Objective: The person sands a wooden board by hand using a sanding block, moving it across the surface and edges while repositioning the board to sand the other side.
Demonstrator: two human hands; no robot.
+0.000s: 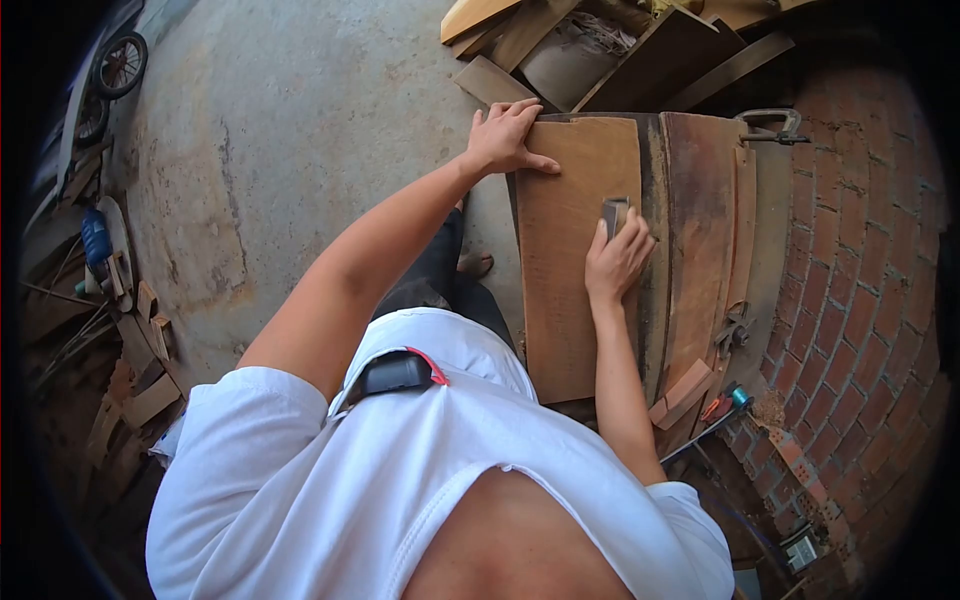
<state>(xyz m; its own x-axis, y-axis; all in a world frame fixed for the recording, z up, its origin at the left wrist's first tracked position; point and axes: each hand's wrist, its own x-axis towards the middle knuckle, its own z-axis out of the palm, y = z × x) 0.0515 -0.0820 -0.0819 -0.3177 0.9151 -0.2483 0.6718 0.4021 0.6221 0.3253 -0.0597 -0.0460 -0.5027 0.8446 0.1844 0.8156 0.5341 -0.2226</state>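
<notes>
A flat brown wooden board (575, 300) lies lengthwise on a dark worktop in front of me. My left hand (508, 140) rests at its far left corner, fingers spread along the edge and thumb on the top face. My right hand (620, 262) is closed around a small dark grey sanding block (612, 215), near the board's right edge. The block's underside is hidden against the board. Another reddish-brown plank (697, 240) lies to the right of it.
A metal clamp (775, 127) sits at the far right corner, with a brick wall (850, 270) beyond. Scrap wood (660, 60) is piled behind the worktop. Small wood blocks (683, 392) and a teal spool (740, 396) lie at the near right. A wheel (120, 65) stands far left.
</notes>
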